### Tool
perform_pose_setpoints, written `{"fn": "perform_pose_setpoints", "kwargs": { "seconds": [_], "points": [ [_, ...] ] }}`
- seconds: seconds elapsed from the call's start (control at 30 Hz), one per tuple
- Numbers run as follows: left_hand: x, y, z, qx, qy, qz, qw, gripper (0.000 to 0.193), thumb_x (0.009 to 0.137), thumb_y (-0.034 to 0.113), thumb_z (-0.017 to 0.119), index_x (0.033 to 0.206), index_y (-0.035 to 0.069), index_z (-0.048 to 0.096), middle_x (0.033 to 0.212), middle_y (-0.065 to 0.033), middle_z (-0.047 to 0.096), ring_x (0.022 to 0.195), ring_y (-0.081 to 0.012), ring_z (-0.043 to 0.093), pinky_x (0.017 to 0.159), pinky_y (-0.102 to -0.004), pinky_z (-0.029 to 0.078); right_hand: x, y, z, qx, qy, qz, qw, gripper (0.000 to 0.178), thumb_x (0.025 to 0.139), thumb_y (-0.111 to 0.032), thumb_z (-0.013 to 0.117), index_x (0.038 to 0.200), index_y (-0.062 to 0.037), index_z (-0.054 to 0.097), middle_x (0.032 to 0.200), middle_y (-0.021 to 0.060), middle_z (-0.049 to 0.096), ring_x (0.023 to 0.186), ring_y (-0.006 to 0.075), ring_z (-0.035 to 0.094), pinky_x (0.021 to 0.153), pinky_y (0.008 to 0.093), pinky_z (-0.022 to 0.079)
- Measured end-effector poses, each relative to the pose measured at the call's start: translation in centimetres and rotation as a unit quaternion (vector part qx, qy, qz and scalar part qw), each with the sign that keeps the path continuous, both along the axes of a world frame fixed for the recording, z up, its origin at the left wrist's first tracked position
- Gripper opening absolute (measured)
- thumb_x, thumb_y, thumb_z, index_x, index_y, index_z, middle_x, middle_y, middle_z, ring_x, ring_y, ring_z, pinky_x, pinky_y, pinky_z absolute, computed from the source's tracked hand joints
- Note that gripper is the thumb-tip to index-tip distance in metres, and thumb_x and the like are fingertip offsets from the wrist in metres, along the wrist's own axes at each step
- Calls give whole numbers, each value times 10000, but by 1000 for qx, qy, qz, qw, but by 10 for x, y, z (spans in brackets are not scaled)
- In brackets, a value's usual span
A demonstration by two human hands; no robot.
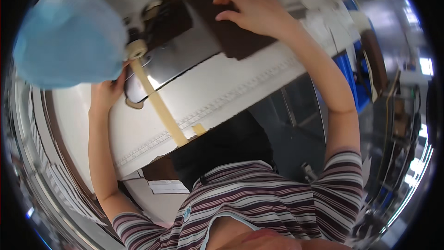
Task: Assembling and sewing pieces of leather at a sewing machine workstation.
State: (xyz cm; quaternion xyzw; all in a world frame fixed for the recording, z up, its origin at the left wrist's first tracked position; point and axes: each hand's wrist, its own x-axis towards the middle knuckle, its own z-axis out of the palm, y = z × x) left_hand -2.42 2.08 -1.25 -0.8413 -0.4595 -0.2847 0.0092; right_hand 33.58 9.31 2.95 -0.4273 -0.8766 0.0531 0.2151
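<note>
My left hand point(107, 95) is at the left end of a glossy grey panel point(185, 53), beside a roll of cream tape point(136, 49). A pale blue, cloth-like rounded shape point(69, 41) covers most of its fingers, so its grip cannot be made out. From the roll a long tape strip point(162, 111) runs across the panel and the white table to the front edge. Over a dark brown sheet point(217, 14) hovers my right hand point(252, 11), its thumb and bent fingers apart with nothing between them.
The white table point(226, 83) carries a ruler-like marked strip along its front edge. A short tape piece point(199, 129) sticks there. Dark items point(162, 16) lie beyond the panel. White papers point(330, 23) and blue bins point(347, 74) are at the right.
</note>
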Motion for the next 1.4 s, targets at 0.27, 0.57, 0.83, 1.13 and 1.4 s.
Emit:
{"fn": "perform_pose_setpoints", "kwargs": {
  "seconds": [0.27, 0.57, 0.83, 1.13, 1.4],
  "points": [
    [-89, 87, -31, -137, -266, 1, 954, 180, 820, -9, 609, 975, 13, 699, 901, -89, 686, 831, -188, 644, 717, -315, 510, 17, 12, 2, -185, -67, 17, 980, 136, 860, -204, 621, 850, -91, 548, 811, 54, 602, 789, 257, 587, 678, 395, 442],
    [-50, 138, -9, -159, -499, 265, 810, 198, 834, 12, 613, 1019, -3, 681, 955, -95, 679, 887, -184, 636, 770, -312, 509, -48, -78, 14, -152, 39, 320, 934, 91, 840, -97, 607, 851, -42, 535, 1174, 182, 550, 1171, 391, 461, 975, 472, 384],
    [-141, -23, 46, -113, -623, 248, 733, 282, 873, 123, 672, 1105, -27, 617, 1062, -123, 668, 931, -178, 643, 823, -319, 507, -77, -124, -2, -193, 13, 351, 916, 162, 875, -185, 627, 897, -41, 556, 1342, 187, 482, 1304, 373, 394, 1095, 520, 295],
    [-131, -121, 92, -112, -576, 257, 768, 256, 870, 109, 683, 1072, -39, 627, 1053, -108, 673, 880, -153, 649, 802, -280, 523, -83, -102, -29, -86, 49, 233, 967, 286, 860, -164, 635, 1122, -65, 578, 1336, 148, 496, 1270, 332, 442, 1091, 443, 342],
    [-62, -234, 83, -114, -179, 247, 945, 366, 589, -2, 768, 844, 259, 781, 1409, -102, 445, 1340, -329, 300, 1079, -413, 311, -88, -102, -30, -75, 49, 227, 970, 264, 880, -112, 595, 1138, -58, 575, 1341, 132, 504, 1273, 341, 444, 1082, 454, 348]
  ]
}}
